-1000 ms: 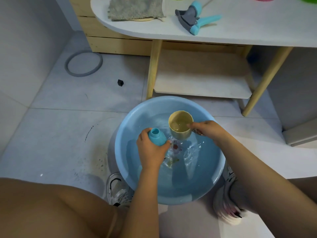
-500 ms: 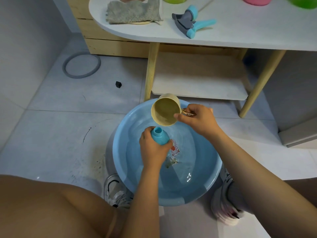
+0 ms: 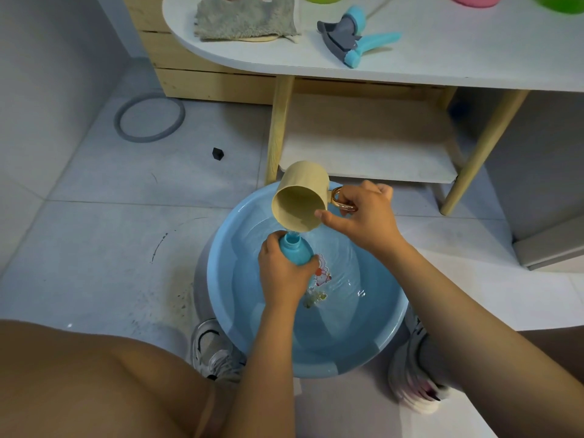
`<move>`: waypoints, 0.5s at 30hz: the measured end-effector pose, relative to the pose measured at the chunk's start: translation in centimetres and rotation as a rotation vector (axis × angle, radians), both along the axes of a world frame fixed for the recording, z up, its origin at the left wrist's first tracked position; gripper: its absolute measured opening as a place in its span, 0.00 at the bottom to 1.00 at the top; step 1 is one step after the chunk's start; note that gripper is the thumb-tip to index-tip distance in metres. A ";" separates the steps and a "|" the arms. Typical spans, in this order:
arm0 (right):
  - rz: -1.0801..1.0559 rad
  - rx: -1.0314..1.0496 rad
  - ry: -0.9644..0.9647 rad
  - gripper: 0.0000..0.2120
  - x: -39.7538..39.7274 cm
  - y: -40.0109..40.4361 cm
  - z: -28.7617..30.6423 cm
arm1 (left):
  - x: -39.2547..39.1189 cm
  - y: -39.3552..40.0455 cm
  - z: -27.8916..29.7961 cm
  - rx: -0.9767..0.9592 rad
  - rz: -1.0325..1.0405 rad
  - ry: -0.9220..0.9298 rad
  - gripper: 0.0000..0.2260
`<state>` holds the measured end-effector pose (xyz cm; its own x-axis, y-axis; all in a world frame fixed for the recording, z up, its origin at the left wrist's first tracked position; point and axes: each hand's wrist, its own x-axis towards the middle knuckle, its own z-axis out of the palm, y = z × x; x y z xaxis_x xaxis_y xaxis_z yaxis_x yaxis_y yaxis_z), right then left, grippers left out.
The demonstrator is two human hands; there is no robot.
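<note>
Cup (image 3: 300, 197) tipping over the bottle (image 3: 295, 249), both held above the basin (image 3: 227, 279).

The right hand (image 3: 363, 216) is gripping the smooth tan cup by its handle, thumb lying along the rim, tilting its mouth down to the neck of the rounded blue bottle. The left hand (image 3: 282, 273) is wrapping its fingers round the bottle's body, just below the cup, over the water in the glossy blue plastic basin.

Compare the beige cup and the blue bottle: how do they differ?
The cup is beige with a wide mouth; the bottle is blue with a narrow neck. The cup is tipped over, pouring; the bottle stands mouth-up beneath it. The right hand holds the cup by its handle; the left hand grips the bottle's body. Both are over the blue basin.
</note>
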<state>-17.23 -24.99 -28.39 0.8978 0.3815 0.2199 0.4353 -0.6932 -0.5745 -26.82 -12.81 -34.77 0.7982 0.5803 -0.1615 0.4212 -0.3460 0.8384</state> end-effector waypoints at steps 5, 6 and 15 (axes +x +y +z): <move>-0.005 -0.006 -0.018 0.21 -0.1 0.1 0.4 | 0.0 0.0 0.0 -0.006 0.002 0.006 0.30; -0.008 -0.003 -0.017 0.21 -0.2 0.1 0.5 | 0.0 0.0 0.0 -0.007 0.003 0.011 0.30; 0.002 -0.004 -0.077 0.21 -0.2 0.2 1.2 | -0.1 0.0 0.2 0.000 0.002 -0.006 0.29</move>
<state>-17.45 -24.75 -27.14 0.8775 0.3845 0.2866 0.4795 -0.6945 -0.5364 -26.92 -12.77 -34.61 0.7980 0.5820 -0.1565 0.4167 -0.3451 0.8410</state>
